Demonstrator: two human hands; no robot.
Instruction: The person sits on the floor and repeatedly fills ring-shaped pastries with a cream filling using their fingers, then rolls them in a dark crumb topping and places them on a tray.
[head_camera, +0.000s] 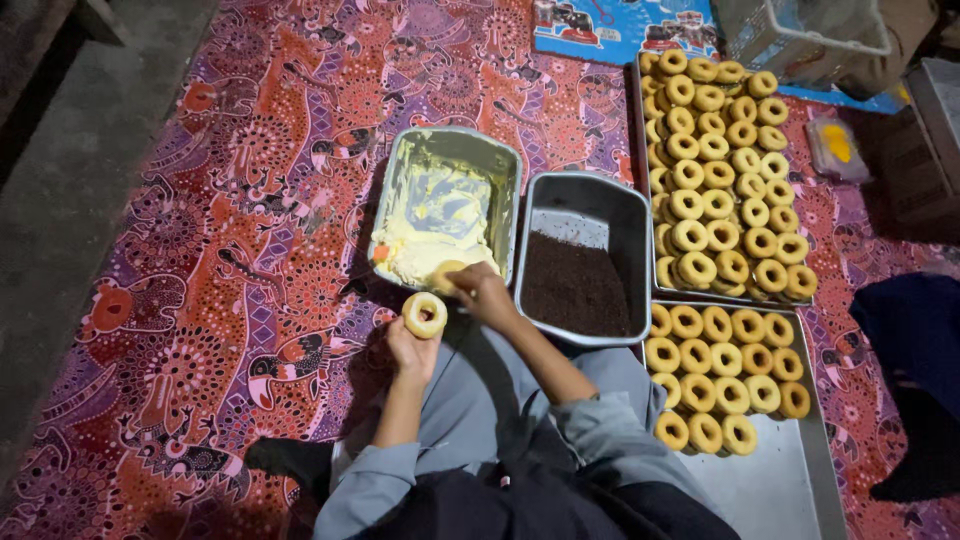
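Above our lap, our left hand (411, 352) grips a ring doughnut (425, 314), pale and coated with cream on its upper face. Our right hand (484, 291) closes on a second doughnut (447, 275) at the near edge of the cream tray (505, 160), pressing it into yellowish cream. Just beside that tray sits a grey pan (632, 205) of dark chocolate sprinkles. Two trays of plain golden doughnuts (722, 170) lie toward the right edge of the patterned cloth (250, 150). At its far edge lies a flat blue rectangular package (620, 25).
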